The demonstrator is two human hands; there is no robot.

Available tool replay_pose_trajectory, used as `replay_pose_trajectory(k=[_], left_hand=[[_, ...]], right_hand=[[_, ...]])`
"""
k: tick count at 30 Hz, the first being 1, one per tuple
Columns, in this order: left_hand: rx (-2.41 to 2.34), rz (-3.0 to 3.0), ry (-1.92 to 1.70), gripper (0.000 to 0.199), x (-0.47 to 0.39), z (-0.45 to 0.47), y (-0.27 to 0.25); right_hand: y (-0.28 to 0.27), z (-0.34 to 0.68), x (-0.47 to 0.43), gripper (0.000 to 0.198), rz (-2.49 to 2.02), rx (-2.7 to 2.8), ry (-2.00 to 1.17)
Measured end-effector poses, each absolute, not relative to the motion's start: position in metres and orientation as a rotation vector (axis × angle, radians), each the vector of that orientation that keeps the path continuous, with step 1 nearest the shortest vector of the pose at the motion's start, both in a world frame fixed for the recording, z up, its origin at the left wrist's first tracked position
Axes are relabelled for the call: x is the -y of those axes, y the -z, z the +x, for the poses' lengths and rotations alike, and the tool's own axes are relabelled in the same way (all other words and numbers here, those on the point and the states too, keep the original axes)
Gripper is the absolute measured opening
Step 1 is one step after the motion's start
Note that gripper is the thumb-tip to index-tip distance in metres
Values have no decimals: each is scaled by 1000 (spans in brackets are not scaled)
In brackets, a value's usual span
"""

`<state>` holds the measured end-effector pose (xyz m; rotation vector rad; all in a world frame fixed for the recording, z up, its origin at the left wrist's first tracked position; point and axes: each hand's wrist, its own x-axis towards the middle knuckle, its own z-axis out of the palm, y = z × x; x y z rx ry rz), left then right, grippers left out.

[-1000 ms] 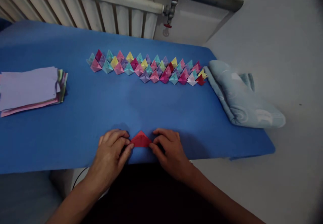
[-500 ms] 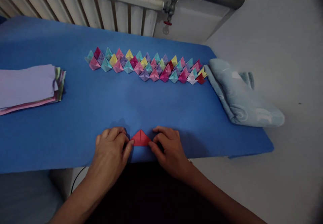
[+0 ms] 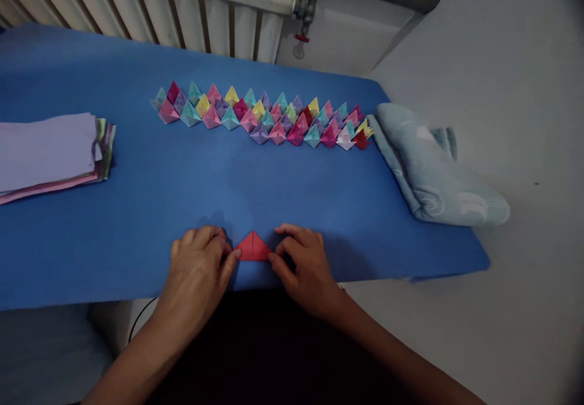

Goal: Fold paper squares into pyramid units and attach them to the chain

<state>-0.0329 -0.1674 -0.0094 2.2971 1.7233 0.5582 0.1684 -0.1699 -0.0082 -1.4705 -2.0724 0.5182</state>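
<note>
A small red folded paper triangle (image 3: 253, 248) lies on the blue-covered table (image 3: 182, 180) near its front edge, point away from me, with a crease or slit down its middle. My left hand (image 3: 201, 265) pinches its left corner, the thumb on top and the other fingers curled. At the right corner, my right hand (image 3: 303, 265) grips with thumb and bent fingers. Farther back stand rows of small folded paper boats (image 3: 267, 116) in pink, blue, purple, yellow and red, packed close together.
To the left lies a stack of coloured paper sheets (image 3: 45, 149), lilac on top. A folded pale blue cloth (image 3: 433, 174) sits at the table's right end. Behind the table are a white radiator (image 3: 219, 25) and a pipe with a red-handled valve (image 3: 310, 6).
The whole view has shifted very slightly. Both hands stay at the corners of the red paper triangle, with almost no movement.
</note>
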Motion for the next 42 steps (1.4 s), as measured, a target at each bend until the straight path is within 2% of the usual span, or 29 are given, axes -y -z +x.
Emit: replay_pose_trajectory(k=[13,17,19,23,25,34,39,42], left_hand=[[-1738,2285,-487,24,166,-33,9],[-1736,2372,-575,17,167,-35,12],[-1637,2514,-686,14,167,-36,13],[-1109,2817,-752,32,165,-39,16],[-966,2854,-743,32,163,-41,18],[-936,2929,-767,35,158,-43,18],[-944,2918,-779,30,158,-42,19],[-999,2843,-791,25,158,-42,21]], right_hand=[[8,169,169,12,-1484,2043,-580],[8,169,166,14,-1540,2047,-640],[7,169,164,13,-1572,2048,-673],[4,168,163,13,-1606,2034,-703],[3,167,163,14,-1615,2034,-696],[-4,176,169,5,-1643,2038,-626],[-22,157,170,6,-1284,1894,-867],[-13,146,166,10,-1291,1863,-1011]])
